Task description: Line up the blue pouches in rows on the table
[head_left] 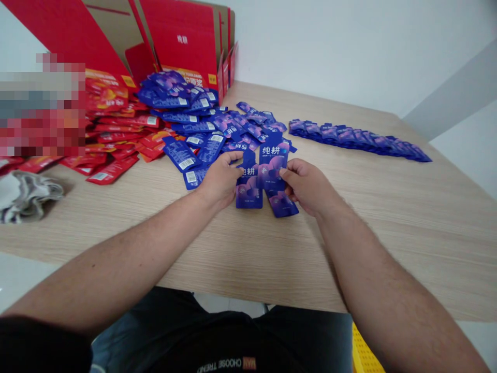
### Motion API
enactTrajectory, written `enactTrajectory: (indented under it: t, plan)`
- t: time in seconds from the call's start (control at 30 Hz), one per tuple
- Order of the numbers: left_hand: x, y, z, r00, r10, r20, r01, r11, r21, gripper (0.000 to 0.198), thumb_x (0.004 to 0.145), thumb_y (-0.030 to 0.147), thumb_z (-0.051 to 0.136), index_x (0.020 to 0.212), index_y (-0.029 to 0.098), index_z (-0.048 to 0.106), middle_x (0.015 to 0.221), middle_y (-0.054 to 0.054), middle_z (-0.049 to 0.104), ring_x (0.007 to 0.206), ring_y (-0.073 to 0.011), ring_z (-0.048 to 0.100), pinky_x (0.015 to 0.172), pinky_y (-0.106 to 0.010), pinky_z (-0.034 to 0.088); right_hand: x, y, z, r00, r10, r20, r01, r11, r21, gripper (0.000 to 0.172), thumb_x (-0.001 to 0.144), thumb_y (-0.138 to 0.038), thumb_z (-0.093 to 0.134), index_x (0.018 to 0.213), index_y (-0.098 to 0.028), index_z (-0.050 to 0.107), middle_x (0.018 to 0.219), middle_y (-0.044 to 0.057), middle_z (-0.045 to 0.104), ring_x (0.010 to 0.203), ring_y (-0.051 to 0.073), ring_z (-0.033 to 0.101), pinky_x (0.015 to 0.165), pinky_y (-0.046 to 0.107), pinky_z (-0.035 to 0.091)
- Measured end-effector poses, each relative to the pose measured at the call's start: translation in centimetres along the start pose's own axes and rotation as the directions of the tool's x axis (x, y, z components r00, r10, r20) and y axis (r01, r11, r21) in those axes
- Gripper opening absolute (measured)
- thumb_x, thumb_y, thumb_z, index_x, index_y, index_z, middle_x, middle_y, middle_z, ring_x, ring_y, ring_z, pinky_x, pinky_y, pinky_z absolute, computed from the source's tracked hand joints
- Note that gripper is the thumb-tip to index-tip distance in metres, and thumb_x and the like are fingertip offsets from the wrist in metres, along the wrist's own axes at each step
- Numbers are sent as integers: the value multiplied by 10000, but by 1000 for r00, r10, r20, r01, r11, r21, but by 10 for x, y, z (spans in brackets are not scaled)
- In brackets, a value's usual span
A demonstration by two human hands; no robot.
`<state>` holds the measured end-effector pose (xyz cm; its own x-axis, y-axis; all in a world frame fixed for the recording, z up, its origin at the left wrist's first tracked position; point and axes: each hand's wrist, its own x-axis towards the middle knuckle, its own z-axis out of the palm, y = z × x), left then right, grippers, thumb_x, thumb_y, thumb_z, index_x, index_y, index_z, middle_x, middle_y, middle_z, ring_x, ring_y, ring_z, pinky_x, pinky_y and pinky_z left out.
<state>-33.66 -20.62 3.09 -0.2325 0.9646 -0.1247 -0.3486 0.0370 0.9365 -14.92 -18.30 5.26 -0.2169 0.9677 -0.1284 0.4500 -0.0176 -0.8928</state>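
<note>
My left hand [223,178] pinches the left edge of a blue and purple sachet [249,189], its printed front facing me. In my right hand [305,184] is a second such sachet [272,160], gripped by its right edge and slightly overlapping the first. A further blue sachet [283,203] shows beneath it, tilted; whether my right fingers also hold that one I cannot tell. Just beyond my hands spreads a loose heap of blue sachets [202,127], some with barcodes up. To the right a long overlapping row of blue sachets [357,139] lies on the table.
Red sachets [124,132] are piled on the left of the wooden table [248,254]. Red cardboard boxes [186,41] stand behind the heaps. A crumpled grey-white cloth [29,197] lies at the left edge. Part of a yellow basket [365,352] shows below the table's front edge.
</note>
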Motion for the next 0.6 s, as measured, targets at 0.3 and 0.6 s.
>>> enactTrajectory:
  t: [0.3, 0.6]
  plan:
    - [11, 9, -11, 978, 108, -180, -107, 994, 13, 424, 751, -11, 562, 1092, 238, 531, 904, 15, 668, 778, -135, 680, 690, -259, 578, 1, 0, -6, 1000, -12, 4, 12, 995, 101, 183, 909, -347, 630, 840, -245, 495, 564, -55, 466, 448, 115, 473, 376, 204, 300]
    - [8, 9, -6, 998, -2, -68, -8, 990, -141, 365, 839, 69, 610, 1188, 175, 628, 918, -39, 708, 779, -150, 673, 773, -322, 587, -7, -3, 7, 993, -9, 119, 10, 1000, -3, 166, 938, -301, 585, 819, -243, 485, 558, -46, 513, 430, 105, 461, 371, 198, 328]
